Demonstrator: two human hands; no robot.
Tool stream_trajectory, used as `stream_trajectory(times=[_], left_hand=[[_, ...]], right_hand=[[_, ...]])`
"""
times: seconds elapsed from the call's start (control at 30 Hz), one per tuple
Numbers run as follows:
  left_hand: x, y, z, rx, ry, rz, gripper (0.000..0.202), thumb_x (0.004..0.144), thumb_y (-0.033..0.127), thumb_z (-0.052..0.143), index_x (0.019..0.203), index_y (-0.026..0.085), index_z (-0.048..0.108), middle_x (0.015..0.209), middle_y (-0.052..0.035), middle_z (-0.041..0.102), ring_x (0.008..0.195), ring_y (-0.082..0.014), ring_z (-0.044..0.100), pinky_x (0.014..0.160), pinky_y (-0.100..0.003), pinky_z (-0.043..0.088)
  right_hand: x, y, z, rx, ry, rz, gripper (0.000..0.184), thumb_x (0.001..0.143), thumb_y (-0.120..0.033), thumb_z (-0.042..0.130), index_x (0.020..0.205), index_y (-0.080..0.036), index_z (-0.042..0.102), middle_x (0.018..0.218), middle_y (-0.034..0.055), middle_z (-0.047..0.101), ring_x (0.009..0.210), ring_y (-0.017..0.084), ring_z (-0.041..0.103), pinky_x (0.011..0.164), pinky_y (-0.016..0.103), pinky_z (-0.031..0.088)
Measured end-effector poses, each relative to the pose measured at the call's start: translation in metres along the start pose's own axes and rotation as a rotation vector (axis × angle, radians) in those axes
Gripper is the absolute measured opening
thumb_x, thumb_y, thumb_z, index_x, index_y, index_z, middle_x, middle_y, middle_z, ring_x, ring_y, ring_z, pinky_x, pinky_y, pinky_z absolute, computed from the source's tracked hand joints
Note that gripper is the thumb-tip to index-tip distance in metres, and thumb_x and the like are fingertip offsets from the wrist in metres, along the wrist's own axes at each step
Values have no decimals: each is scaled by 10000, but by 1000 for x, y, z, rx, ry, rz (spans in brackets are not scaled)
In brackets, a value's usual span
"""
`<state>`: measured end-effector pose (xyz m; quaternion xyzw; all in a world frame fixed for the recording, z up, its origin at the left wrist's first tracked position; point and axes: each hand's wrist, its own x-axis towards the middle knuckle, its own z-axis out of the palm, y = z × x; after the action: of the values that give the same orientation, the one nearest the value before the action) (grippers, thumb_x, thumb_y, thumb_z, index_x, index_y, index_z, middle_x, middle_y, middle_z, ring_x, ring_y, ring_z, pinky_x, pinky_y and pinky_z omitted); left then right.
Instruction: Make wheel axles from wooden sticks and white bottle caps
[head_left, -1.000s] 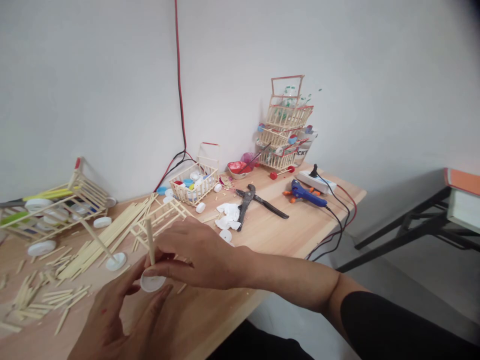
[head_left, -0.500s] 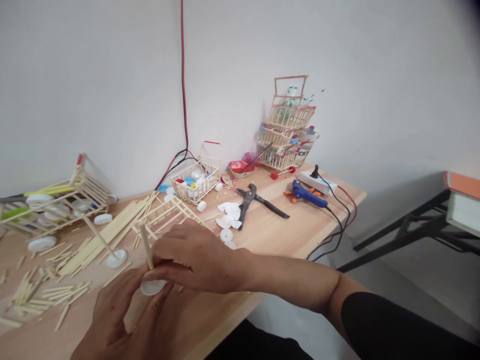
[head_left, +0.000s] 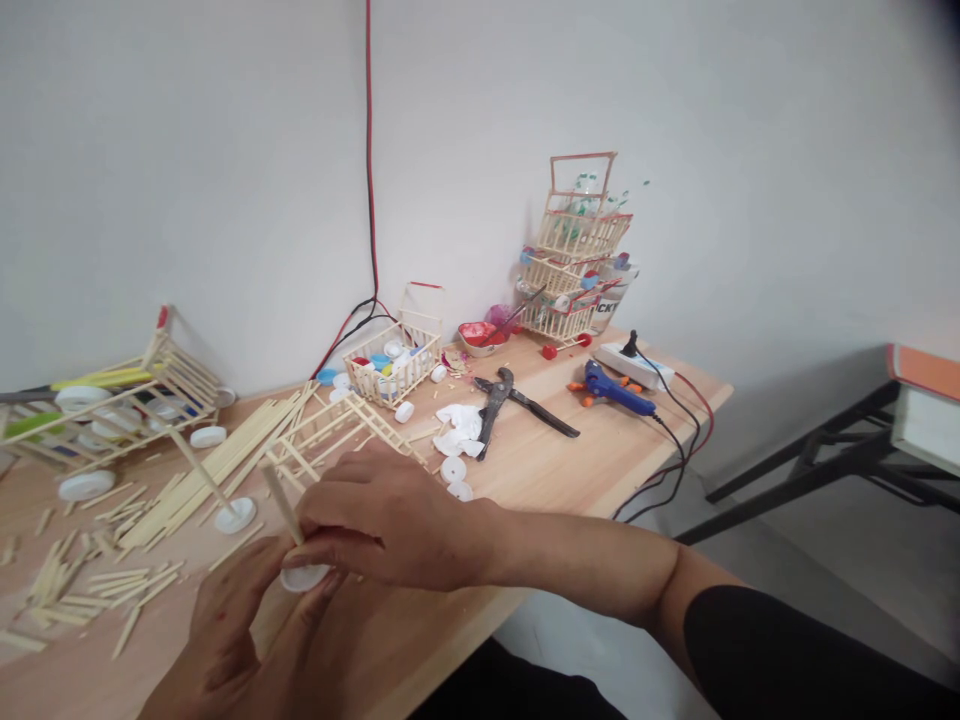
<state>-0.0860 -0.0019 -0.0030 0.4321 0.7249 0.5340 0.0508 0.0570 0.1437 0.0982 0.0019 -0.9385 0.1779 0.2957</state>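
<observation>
Between the fingers of my left hand (head_left: 240, 620) is a white plastic bottle cap (head_left: 304, 578), held by its rim. A wooden stick (head_left: 280, 500) rises from the cap, leaning to the left. My right hand (head_left: 397, 520) reaches across from the right and pinches the stick near its base, its fingers partly hiding the cap. Just behind my hands lies a small stick frame (head_left: 330, 440). To the left, another cap (head_left: 235, 515) lies flat with a stick standing slanted in it.
Cut stick pieces (head_left: 67, 590) and long sticks (head_left: 210, 470) lie left. A stick cart (head_left: 394, 370) holds caps; stacked carts (head_left: 577, 260) stand by the wall. Pliers (head_left: 499, 405), a blue glue gun (head_left: 615, 388), a power strip (head_left: 637, 365) and a red paint bowl (head_left: 482, 338) are further right.
The stick in the cap has tilted further to the left. Both hands keep nearly the same place, still gripping the cap and stick.
</observation>
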Motion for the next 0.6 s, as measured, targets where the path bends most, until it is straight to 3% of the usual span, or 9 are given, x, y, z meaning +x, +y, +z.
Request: stream_trajectory(times=[0.37,0.6], left_hand=[[-1,7,-2,70,57,13,495,858,678,653,1222,345,690,1271,-20,724,1168,-314,683,1198,-537,441],[-3,12,3,-7,56,47,483,863,646,675,1217,318,704,1265,-40,732,1184,-324,681,1180,-550,459]], right_hand=[[0,1,2,9,5,14,331,1138,-370,426,922,-189,600,862,27,683,865,138,617,858,268,427],[-3,4,5,35,34,12,276,1124,-365,471,962,-190,610,895,24,702,876,132,616,880,260,441]])
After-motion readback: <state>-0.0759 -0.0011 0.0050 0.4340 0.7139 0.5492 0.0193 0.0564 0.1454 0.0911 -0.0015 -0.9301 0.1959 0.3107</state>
